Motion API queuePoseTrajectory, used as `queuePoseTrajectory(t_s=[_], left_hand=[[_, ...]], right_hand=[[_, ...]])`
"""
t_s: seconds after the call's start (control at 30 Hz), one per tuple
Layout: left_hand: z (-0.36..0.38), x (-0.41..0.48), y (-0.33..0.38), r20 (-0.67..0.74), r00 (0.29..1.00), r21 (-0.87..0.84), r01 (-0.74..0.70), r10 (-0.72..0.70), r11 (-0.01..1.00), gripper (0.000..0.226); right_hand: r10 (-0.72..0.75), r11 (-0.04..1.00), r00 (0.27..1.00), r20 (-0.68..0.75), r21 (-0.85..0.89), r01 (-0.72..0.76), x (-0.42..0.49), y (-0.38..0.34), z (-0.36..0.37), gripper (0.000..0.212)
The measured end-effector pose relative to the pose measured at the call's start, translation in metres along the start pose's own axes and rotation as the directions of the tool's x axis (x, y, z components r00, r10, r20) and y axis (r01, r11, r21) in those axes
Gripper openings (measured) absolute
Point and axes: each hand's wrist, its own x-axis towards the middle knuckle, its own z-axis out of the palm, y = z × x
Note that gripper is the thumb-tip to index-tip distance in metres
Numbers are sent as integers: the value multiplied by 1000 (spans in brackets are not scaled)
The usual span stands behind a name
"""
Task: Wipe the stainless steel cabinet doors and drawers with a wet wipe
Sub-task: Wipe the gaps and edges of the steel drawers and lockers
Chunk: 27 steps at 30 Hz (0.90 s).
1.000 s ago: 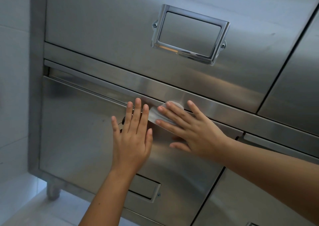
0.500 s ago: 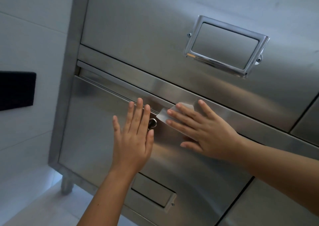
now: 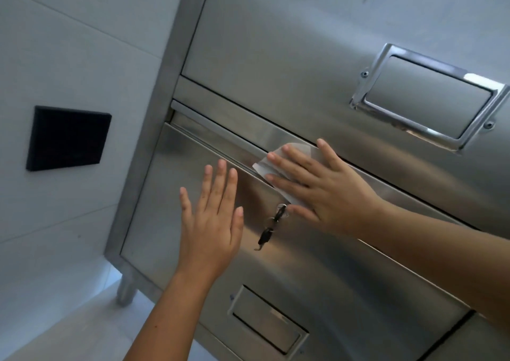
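Note:
A stainless steel cabinet fills the view. Its upper drawer (image 3: 289, 65) carries a chrome label frame (image 3: 430, 97); below it is a lower door (image 3: 176, 195) with its own small frame (image 3: 266, 319). My right hand (image 3: 320, 189) lies flat with fingers spread, pressing a white wet wipe (image 3: 269, 165) against the top edge of the lower door and the rail above it. My left hand (image 3: 212, 222) rests flat and empty on the lower door, left of the wipe. A bunch of keys (image 3: 271, 225) hangs from the door's lock between my hands.
A white tiled wall stands left of the cabinet with a black square plate (image 3: 69, 137) on it. A round cabinet leg (image 3: 127, 291) meets the pale floor at the lower left. Another door (image 3: 480, 341) adjoins at the lower right.
The view has swung left, bringing the wall and black plate in. My right hand with the wipe has moved up and slightly right, uncovering the keys. My left hand stays flat on the door.

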Motion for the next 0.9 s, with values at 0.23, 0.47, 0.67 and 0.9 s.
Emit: queuePoseTrajectory(t_s=[0.23,0.47,0.67,0.9], left_hand=[[2,1,-11,27,995,26,92,-93,995,56],[4,1,-26,89,979,73,176,-182,982,57],[-3,6,-46,69,962,52,261,-264,964,59],[-24,14,-64,35,949,22,313,-314,949,61]], right_hand=[[-53,992,997,-54,116,59,24,4,-1,54],[-67,995,998,-7,73,67,61,-1,-8,54],[-90,995,995,36,40,89,100,-11,-11,58],[-92,986,995,41,145,85,152,-23,-12,61]])
